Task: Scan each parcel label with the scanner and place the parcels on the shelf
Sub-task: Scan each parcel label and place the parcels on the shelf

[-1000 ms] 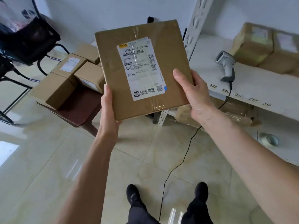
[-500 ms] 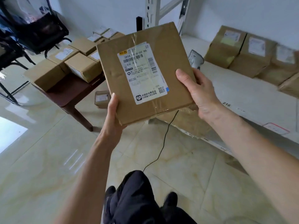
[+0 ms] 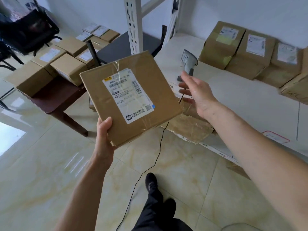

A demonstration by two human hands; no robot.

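A flat brown cardboard parcel (image 3: pixel 133 90) with a white shipping label (image 3: pixel 128 95) facing up is held in the air by my left hand (image 3: pixel 104 135), which grips its near left corner, thumb on top. My right hand (image 3: pixel 198 92) is off the parcel, fingers spread and relaxed, just below the grey handheld scanner (image 3: pixel 188 63). The scanner stands on the white shelf board (image 3: pixel 233 97), and its black cable (image 3: pixel 150 165) trails down to the floor.
Several taped brown parcels (image 3: pixel 250 52) line the back of the shelf. More boxes (image 3: pixel 50 67) sit on a dark low table (image 3: pixel 55 100) at the left. A white shelf upright (image 3: pixel 133 25) rises behind the parcel. A black chair (image 3: pixel 26 30) stands far left.
My right hand has let go of the parcel's right edge and moved toward the scanner. The left hand alone now holds the parcel, lower in view. The view has swung toward the shelf.
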